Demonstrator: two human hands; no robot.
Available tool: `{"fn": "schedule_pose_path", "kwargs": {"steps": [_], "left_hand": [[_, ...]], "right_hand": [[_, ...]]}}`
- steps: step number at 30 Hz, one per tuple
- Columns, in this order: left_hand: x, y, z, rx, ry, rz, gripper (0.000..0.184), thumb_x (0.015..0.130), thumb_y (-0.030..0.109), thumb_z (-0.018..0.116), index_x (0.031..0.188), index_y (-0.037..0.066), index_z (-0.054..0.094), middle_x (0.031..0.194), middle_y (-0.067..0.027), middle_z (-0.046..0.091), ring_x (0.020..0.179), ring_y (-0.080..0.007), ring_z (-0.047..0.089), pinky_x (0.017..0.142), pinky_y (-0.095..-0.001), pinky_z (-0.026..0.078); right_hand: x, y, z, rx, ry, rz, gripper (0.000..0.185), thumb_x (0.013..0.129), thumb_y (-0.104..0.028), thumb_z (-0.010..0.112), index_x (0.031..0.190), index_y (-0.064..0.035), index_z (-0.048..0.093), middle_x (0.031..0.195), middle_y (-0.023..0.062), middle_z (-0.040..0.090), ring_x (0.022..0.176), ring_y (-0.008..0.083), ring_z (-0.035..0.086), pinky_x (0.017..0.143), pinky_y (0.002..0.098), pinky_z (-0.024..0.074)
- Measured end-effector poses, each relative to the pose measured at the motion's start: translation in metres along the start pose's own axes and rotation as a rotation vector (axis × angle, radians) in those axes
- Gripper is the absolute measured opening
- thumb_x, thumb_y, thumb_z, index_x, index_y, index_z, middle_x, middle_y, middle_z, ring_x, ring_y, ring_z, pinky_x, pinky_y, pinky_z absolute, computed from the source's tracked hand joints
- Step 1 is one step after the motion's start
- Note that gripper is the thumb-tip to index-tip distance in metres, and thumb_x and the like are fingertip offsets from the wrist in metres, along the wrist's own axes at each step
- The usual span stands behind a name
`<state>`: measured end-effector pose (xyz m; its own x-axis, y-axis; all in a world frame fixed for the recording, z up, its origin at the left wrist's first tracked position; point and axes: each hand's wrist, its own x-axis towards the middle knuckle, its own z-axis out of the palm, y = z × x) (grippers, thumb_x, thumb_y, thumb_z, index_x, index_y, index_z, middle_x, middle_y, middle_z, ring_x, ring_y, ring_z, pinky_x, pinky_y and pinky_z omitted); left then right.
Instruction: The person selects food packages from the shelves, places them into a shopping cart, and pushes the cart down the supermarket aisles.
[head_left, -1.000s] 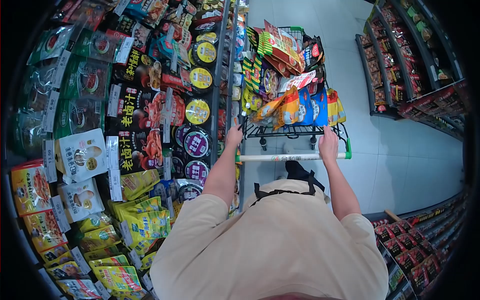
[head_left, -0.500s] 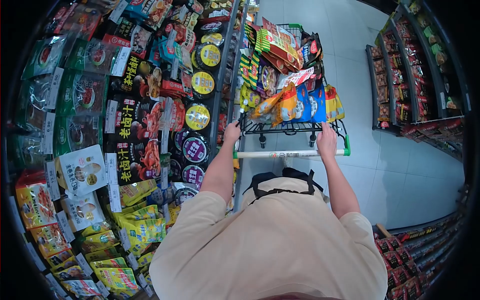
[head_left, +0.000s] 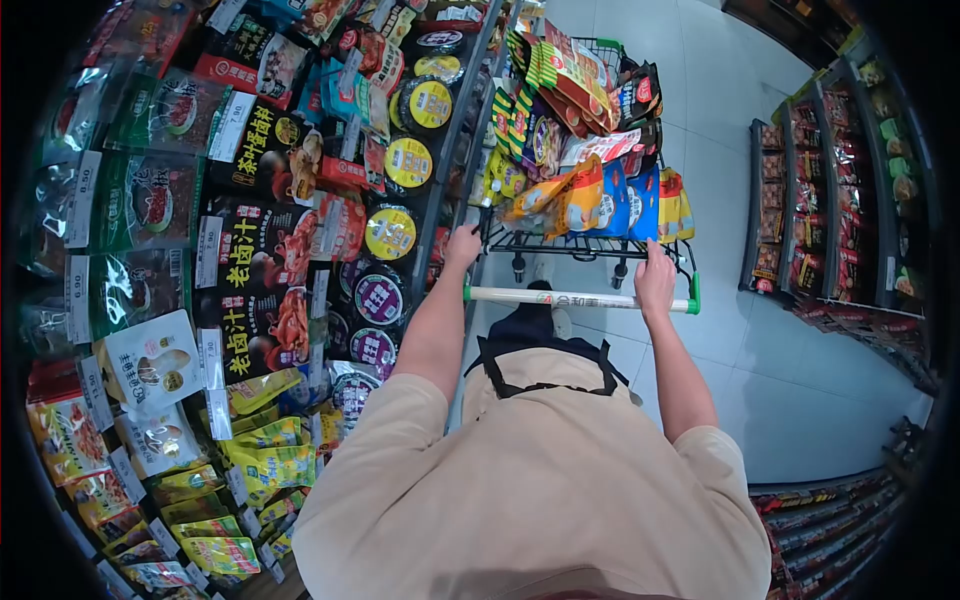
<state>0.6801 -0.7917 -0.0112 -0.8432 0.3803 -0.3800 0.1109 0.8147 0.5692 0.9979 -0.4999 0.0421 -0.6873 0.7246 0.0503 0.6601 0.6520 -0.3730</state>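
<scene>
Arms (head_left: pixel 430 330) stretched forward, elbows wide, wrists nearly level! Black wire shopping cart (head_left: pixel 572 253) directly ahead, heaped with glossy, crinkled plastic pouches (head_left: pixel 577 200); smooth pale handlebar (head_left: pixel 578 297), round, green at its ends. Left hand (head_left: pixel 463 246) sits at the cart's left rear corner, beside the shelf (head_left: pixel 457 140); right hand (head_left: pixel 655 282) lies across the handlebar's right part, fingers together. Whether either closes around anything, I can't tell from here.
</scene>
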Motion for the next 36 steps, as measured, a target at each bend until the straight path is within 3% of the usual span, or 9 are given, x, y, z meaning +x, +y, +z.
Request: {"fn": "schedule_pose_path", "kwargs": {"steps": [11,19,27,36], "left_hand": [[0.08,0.037,-0.011,0.059,0.014,-0.051,0.032,0.095,0.024,0.057,0.121,0.015,0.073,0.113,-0.0227,0.071,0.109,-0.0426,0.067,0.095,-0.0508,0.053],[0.141,0.067,-0.03,0.056,-0.021,-0.102,0.033,0.095,0.026,0.058,0.124,0.019,0.072,0.118,-0.0225,0.07,0.113,-0.0427,0.065,0.097,-0.052,0.052],[0.183,0.094,-0.037,0.073,-0.032,-0.155,0.037,0.096,0.027,0.057,0.13,0.021,0.069,0.123,-0.0164,0.07,0.114,-0.0375,0.066,0.097,-0.0492,0.053],[0.233,0.107,-0.051,0.06,-0.031,-0.139,0.036,0.096,0.026,0.055,0.128,0.018,0.069,0.123,-0.0157,0.07,0.117,-0.0365,0.065,0.099,-0.0486,0.052]], "right_hand": [[0.086,-0.014,0.005,0.007,0.028,0.017,0.053,0.089,-0.007,0.06,0.141,-0.0012,0.054,0.136,0.0178,0.063,0.116,0.0366,0.062,0.104,0.0445,0.0471],[0.157,-0.025,0.024,-0.015,0.007,0.001,0.048,0.089,-0.005,0.059,0.137,0.0005,0.058,0.131,0.0192,0.065,0.115,0.0366,0.063,0.105,0.0448,0.0467],[0.217,-0.037,0.024,0.001,-0.041,0.033,0.05,0.088,-0.002,0.06,0.138,-0.0002,0.057,0.131,0.0212,0.064,0.115,0.0378,0.063,0.103,0.046,0.048],[0.258,-0.047,0.039,0.01,-0.044,0.071,0.052,0.089,-0.005,0.059,0.14,-0.0031,0.056,0.135,0.0199,0.063,0.12,0.037,0.061,0.109,0.0446,0.0451]]}}
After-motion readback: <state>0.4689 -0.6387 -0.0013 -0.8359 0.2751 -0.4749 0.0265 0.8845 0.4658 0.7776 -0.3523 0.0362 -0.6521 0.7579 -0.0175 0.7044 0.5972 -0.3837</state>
